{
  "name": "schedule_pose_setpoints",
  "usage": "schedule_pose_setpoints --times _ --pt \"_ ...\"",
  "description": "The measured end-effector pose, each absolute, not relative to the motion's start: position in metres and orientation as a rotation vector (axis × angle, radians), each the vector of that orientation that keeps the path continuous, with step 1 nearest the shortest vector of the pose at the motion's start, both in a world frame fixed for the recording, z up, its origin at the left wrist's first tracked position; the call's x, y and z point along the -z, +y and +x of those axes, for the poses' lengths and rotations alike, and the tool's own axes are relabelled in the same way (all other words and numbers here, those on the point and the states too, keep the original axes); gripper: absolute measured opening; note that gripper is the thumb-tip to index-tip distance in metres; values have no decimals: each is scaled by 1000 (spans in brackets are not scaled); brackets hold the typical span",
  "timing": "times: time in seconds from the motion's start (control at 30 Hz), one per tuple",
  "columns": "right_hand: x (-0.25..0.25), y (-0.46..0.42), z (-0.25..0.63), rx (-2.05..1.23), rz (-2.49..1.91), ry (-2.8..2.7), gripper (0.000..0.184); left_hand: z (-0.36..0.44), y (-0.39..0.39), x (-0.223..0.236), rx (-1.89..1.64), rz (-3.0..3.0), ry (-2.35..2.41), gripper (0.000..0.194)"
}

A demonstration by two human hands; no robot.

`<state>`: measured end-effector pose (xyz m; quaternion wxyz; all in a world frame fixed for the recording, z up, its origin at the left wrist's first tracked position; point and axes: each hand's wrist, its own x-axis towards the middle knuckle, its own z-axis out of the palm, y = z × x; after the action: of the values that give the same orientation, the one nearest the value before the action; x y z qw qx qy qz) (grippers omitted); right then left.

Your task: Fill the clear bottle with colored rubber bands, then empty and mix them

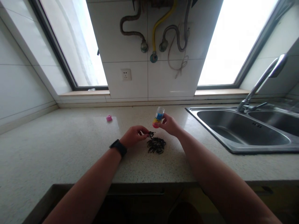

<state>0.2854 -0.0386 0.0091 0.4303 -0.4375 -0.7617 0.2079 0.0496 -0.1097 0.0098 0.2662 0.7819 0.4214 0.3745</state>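
My right hand [170, 123] is wrapped round a small clear bottle [160, 110], tilted above the counter. Blue, yellow and red show on its lower part; I cannot tell whether that is a label or contents. Fingers and thumb of my left hand [134, 136] pinch a little clump of thin black loops [151, 134]. Just below it, a loose pile of black loops [156, 145] lies on the counter, between my two forearms. Farther left sits a small pink cap [109, 118], apart from both hands.
The speckled pale countertop [77, 146] runs up to a tiled wall. At the right is a steel sink [230, 149] with a tall faucet [259, 81]. A socket [126, 75] and several pipe ends are on the wall, between two windows. A dark watch [118, 147] is on my left wrist.
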Motion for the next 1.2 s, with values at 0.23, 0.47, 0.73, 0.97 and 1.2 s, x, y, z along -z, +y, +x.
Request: schedule_pose_setpoints --times 0.23,0.47,0.73,0.97,1.2 --pt "-14 -48 284 -352 -1079 -2043 42 39 -109 -19 -1449 1646 1129 29" --pt "-24 -61 279 -85 -946 -2266 41 30 -105 -19 -1586 1637 1127 30" --pt "-29 -66 281 -41 -968 -2334 40 27 -110 -21 -1594 2060 1293 20" --pt "-27 -66 279 -39 -971 -2347 41 26 -115 -26 -1497 2410 1329 13" --pt "-25 -66 278 -27 -982 -2382 42 22 -114 -25 -1355 2555 1325 18"
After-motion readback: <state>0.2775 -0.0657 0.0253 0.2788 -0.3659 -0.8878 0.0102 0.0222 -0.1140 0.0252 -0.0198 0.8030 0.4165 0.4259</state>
